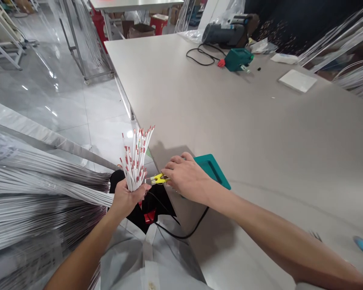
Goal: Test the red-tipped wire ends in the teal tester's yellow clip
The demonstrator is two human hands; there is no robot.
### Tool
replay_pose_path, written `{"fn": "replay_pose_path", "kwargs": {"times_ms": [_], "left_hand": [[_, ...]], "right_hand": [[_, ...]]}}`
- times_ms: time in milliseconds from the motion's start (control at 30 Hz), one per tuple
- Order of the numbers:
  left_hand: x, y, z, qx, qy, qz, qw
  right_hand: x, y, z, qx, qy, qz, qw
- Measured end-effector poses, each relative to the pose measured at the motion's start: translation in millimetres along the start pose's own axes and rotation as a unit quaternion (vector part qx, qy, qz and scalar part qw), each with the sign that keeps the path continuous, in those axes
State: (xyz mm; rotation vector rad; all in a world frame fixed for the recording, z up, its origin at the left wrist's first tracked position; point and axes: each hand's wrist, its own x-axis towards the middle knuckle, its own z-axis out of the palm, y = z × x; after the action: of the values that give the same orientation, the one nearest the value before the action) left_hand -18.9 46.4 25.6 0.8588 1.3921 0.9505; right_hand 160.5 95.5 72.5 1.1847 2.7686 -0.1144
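My left hand [128, 199] is closed around a bundle of white wires [136, 169] with red tips. The tips fan upward above my thumb, and the wires trail off to the left below my hand. My right hand [187, 177] has its fingers curled against a yellow piece with a metal tip [159, 179], which points left at the base of the bundle. Part of that piece is hidden by my fingers. Beneath my right hand and wrist, a teal green device [213, 167] with a recessed top sits at the table edge.
Long white wires [48, 185] hang over a rack at left. The grey table [260, 133] extends ahead. A second teal device [238, 59], a dark motor-like machine [222, 35] and a white flat block [298, 80] lie at its far side. A black cable [187, 235] loops below.
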Motion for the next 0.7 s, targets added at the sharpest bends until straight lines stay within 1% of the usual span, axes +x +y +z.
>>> {"fn": "replay_pose_path", "kwargs": {"times_ms": [100,333,700], "left_hand": [[1.2,-0.9,1.5,-0.003,-0.001,0.000,1.000],[3.7,-9.4,4.9,-0.008,-0.007,0.014,1.000],[7.9,-14.8,6.1,-0.016,-0.012,0.017,1.000]], "right_hand": [[2.8,2.9,1.0,0.007,0.000,-0.011,1.000],[4.0,3.6,3.7,0.025,0.003,0.007,1.000],[3.5,7.0,7.5,0.051,0.008,0.011,0.999]]}}
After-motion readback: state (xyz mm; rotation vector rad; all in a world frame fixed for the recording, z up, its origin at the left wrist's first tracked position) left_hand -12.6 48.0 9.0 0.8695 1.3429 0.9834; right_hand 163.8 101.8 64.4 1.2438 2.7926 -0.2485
